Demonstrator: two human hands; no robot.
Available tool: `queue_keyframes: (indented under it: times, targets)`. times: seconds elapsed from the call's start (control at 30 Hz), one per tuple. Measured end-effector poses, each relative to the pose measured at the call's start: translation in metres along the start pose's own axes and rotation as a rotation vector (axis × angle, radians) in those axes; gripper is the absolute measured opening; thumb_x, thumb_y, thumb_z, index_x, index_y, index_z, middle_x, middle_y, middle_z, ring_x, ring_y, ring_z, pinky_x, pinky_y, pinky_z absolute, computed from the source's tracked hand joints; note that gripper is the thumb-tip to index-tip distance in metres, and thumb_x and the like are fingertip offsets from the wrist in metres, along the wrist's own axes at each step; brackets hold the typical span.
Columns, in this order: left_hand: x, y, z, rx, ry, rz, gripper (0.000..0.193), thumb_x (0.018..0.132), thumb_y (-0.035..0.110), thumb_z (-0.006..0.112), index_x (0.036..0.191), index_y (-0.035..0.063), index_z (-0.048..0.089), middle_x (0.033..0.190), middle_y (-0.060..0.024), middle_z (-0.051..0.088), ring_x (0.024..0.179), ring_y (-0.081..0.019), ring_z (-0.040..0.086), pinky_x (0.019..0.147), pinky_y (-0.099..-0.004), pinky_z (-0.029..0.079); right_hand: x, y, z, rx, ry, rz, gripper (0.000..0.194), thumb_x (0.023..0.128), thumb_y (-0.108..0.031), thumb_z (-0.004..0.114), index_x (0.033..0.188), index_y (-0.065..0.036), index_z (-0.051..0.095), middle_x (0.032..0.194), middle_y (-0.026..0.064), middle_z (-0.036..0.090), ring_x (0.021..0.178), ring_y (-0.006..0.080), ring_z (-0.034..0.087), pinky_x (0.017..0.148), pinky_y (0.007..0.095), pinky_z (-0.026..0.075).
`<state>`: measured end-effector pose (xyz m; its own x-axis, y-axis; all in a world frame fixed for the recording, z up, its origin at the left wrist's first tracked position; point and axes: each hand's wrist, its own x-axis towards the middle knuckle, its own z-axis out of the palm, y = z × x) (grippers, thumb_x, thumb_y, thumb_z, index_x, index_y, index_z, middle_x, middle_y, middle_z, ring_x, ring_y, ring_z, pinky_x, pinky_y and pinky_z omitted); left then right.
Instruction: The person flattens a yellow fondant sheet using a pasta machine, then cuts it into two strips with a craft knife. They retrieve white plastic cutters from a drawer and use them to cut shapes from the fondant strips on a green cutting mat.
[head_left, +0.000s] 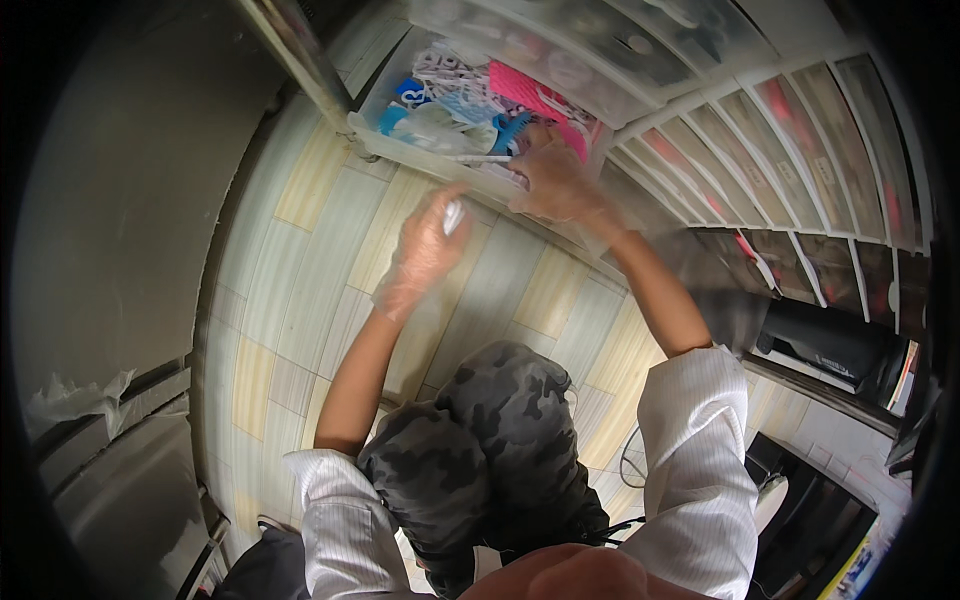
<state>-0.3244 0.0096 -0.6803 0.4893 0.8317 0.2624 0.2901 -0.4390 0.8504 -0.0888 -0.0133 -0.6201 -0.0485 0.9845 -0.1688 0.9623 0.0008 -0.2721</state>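
My left hand (426, 244), in a clear thin plastic glove, is raised over the floor just in front of a pulled-out translucent plastic drawer (420, 169). Its fingers are curled around a small white object (453, 217), mostly hidden and too blurred to name. My right hand (555, 176), gloved the same way, reaches into the drawer's right end. Its fingertips are among the contents, beside a blue toothed plastic piece (511, 132); whether they grip anything is hidden. Also inside the drawer are white plastic chain-like pieces (450, 69), a pink textured item (525, 88) and crumpled clear plastic (442, 129).
Translucent drawer units (750, 165) rise on the right. A metal post (300, 67) stands by the drawer's left corner. A large grey panel (135, 195) with a ragged edge lines the left. Wood-look tiles (480, 277) cover the floor. A black device (825, 352) sits low at right.
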Motion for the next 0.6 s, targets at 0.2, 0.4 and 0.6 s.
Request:
queue_keyframes:
  times: [0.2, 0.4, 0.6]
  targets:
    - [-0.042, 0.012, -0.008, -0.194, -0.072, -0.231, 0.028, 0.091, 0.006, 0.071, 0.118, 0.011, 0.069, 0.105, -0.0122, 0.071, 0.093, -0.0274, 0.071, 0.08, -0.0359, 0.057, 0.004, 0.039, -0.004, 0.544, -0.012, 0.013, 0.053, 0.075, -0.028, 0.089, 0.118, -0.003, 0.073, 0.125, 0.0131, 0.063, 0.115, 0.0264, 0.062, 0.096, 0.0381, 0.051]
    - [-0.07, 0.018, -0.003, -0.339, -0.164, -0.258, 0.024, 0.093, 0.004, 0.071, 0.117, 0.0075, 0.069, 0.094, -0.0012, 0.067, 0.089, -0.0111, 0.063, 0.081, -0.0272, 0.051, 0.009, 0.052, -0.003, 1.216, 0.096, 0.334, 0.039, 0.089, -0.016, 0.081, 0.121, 0.002, 0.069, 0.11, 0.0059, 0.073, 0.095, 0.014, 0.068, 0.085, 0.029, 0.056]
    - [-0.074, 0.019, -0.002, -0.369, -0.087, -0.283, 0.024, 0.092, 0.009, 0.075, 0.115, 0.0122, 0.069, 0.093, -0.0048, 0.068, 0.084, -0.0172, 0.066, 0.077, -0.0318, 0.054, 0.013, 0.037, -0.002, 1.183, 0.32, 0.245, 0.037, 0.09, -0.013, 0.079, 0.124, -0.001, 0.069, 0.11, 0.0066, 0.073, 0.092, 0.0135, 0.068, 0.085, 0.0292, 0.056]
